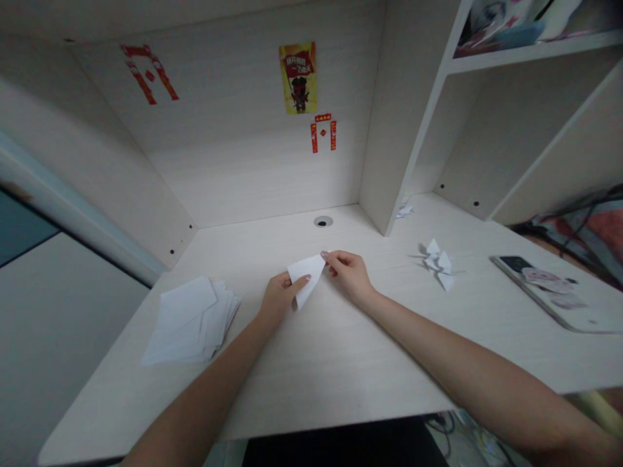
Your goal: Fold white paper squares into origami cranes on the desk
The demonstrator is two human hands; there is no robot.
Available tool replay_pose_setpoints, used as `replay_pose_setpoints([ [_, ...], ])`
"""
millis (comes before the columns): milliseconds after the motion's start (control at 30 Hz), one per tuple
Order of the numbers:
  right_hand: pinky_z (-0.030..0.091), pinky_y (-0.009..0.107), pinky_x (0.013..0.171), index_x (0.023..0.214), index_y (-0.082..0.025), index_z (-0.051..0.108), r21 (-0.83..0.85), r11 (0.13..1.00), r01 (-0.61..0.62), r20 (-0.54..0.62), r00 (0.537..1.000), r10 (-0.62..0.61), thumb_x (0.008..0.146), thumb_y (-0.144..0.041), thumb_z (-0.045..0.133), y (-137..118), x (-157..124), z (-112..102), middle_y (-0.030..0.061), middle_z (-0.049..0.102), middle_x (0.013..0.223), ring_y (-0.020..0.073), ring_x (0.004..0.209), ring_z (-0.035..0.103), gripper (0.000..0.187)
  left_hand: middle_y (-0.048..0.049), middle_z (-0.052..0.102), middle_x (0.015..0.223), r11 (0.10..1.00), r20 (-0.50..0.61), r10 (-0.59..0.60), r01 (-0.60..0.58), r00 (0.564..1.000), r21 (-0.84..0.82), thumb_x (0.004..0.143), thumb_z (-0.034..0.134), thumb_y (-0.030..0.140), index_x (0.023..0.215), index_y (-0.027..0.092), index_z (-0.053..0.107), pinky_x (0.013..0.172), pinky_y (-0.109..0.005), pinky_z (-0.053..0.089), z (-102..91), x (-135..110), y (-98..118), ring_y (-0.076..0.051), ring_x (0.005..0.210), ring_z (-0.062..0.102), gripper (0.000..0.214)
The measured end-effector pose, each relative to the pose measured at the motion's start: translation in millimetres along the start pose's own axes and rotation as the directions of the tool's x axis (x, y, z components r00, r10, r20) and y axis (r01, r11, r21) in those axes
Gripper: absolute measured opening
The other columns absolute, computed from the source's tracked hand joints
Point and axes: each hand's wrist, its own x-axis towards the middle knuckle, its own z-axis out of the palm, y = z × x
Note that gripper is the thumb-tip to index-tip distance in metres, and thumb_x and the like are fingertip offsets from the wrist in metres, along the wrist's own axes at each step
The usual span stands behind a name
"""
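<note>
A folded piece of white paper [306, 269], roughly a triangle in outline, is held just above the desk between both hands. My left hand [283, 293] grips its left side, thumb on top and fingers beneath. With a pinch of thumb and fingertips, my right hand [348, 269] holds the paper's upper right corner. To the left of my left hand lies a loose stack of white paper sheets [187, 321]. Folded white paper cranes [437, 263] sit on the desk to the right of my right hand; their exact number is hard to make out.
A phone in a decorated case [555, 292] lies at the right of the desk [311, 383]. An upright panel [413, 123] divides the desk's back from the shelves. A round cable hole [323, 222] is near the back wall. More white paper [405, 209] shows behind the panel.
</note>
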Motion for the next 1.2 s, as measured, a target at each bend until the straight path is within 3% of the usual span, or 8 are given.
replay_pose_setpoints([
  [133,0.034,0.022,0.044,0.068,-0.016,0.063,0.157,0.987,-0.048,-0.141,0.987,0.07,0.069,-0.053,0.064,-2.4,7.1,-5.4,-0.0008,0.054,0.057,0.0089,0.048,0.043,0.037,-0.007,0.072,0.079,1.0,0.021,-0.019,0.02,1.0,-0.015,0.063,0.074,0.042,0.088,0.013,0.071,0.054,-0.024,0.043,-0.5,0.0,-2.7,-0.017,0.06,0.062,0.039],
  [200,0.035,0.022,0.043,0.073,-0.016,0.064,0.204,0.975,-0.089,-0.145,0.982,0.12,0.069,-0.056,0.063,-3.3,9.1,-6.7,-0.0001,0.055,0.059,0.0094,0.048,0.044,0.04,-0.0077,0.072,0.08,0.999,0.005,-0.027,0.027,1.0,-0.035,0.063,0.074,0.042,0.089,0.012,0.071,0.054,-0.025,0.044,-0.2,-0.1,-2.7,-0.017,0.06,0.062,0.04],
  [333,0.031,0.022,0.04,0.07,-0.016,0.066,-0.022,0.999,-0.036,0.063,0.997,0.037,0.07,-0.056,0.062,-1.7,1.9,-1.5,0.0012,0.059,0.061,0.0087,0.046,0.042,0.041,-0.0076,0.072,0.08,0.992,-0.047,-0.024,0.017,0.999,-0.128,0.062,0.074,0.044,0.091,0.012,0.071,0.061,-0.027,0.046,1.4,-0.1,1.7,-0.019,0.065,0.063,0.043],
  [500,0.031,0.022,0.047,0.065,-0.015,0.07,-0.217,0.974,0.066,0.326,0.945,0.008,0.07,-0.049,0.064,2.4,-9.9,6.4,0.0004,0.06,0.056,0.0092,0.05,0.044,0.034,-0.007,0.072,0.08,0.989,-0.123,0.016,-0.034,0.992,-0.145,0.062,0.073,0.042,0.09,0.012,0.072,0.073,-0.029,0.045,2.8,-0.2,7.7,-0.02,0.075,0.063,0.041],
  [700,0.029,0.023,0.049,0.066,-0.016,0.067,-0.189,0.979,0.08,0.254,0.967,-0.03,0.074,-0.048,0.06,7.0,-8.1,6.4,-0.0007,0.056,0.055,0.0105,0.051,0.042,0.034,-0.0061,0.072,0.084,1.0,-0.063,0.012,-0.013,0.998,-0.023,0.065,0.071,0.043,0.087,0.012,0.072,0.071,-0.028,0.044,0.1,-0.1,5.6,-0.02,0.076,0.062,0.038],
  [833,0.033,0.023,0.051,0.068,-0.017,0.066,-0.27,0.947,0.172,0.264,0.959,-0.1,0.078,-0.047,0.055,6.8,-9.0,5.1,0.0005,0.058,0.06,0.0124,0.055,0.047,0.033,-0.0051,0.071,0.08,0.994,-0.041,0.017,-0.013,0.999,0.108,0.066,0.07,0.045,0.084,0.012,0.072,0.064,-0.026,0.043,-1.8,-0.8,5.2,-0.019,0.071,0.06,0.038],
  [967,0.034,0.023,0.052,0.069,-0.018,0.066,-0.347,0.899,0.267,0.314,0.937,-0.157,0.08,-0.044,0.054,3.1,-11.8,4.3,0.0004,0.058,0.06,0.0125,0.056,0.048,0.031,-0.003,0.07,0.078,0.991,-0.049,0.08,-0.074,0.996,0.109,0.069,0.066,0.047,0.087,0.013,0.072,0.064,-0.024,0.042,-2.7,-0.9,4.5,-0.018,0.07,0.059,0.039],
  [1200,0.031,0.023,0.047,0.065,-0.016,0.066,-0.346,0.91,0.228,0.329,0.938,-0.109,0.079,-0.05,0.054,2.2,-13.7,6.3,-0.0008,0.056,0.056,0.0107,0.051,0.043,0.038,-0.002,0.066,0.071,0.993,-0.115,0.11,-0.103,0.987,0.064,0.069,0.067,0.046,0.083,0.013,0.069,0.06,-0.023,0.04,-0.9,-1.3,1.9,-0.016,0.066,0.056,0.036],
])
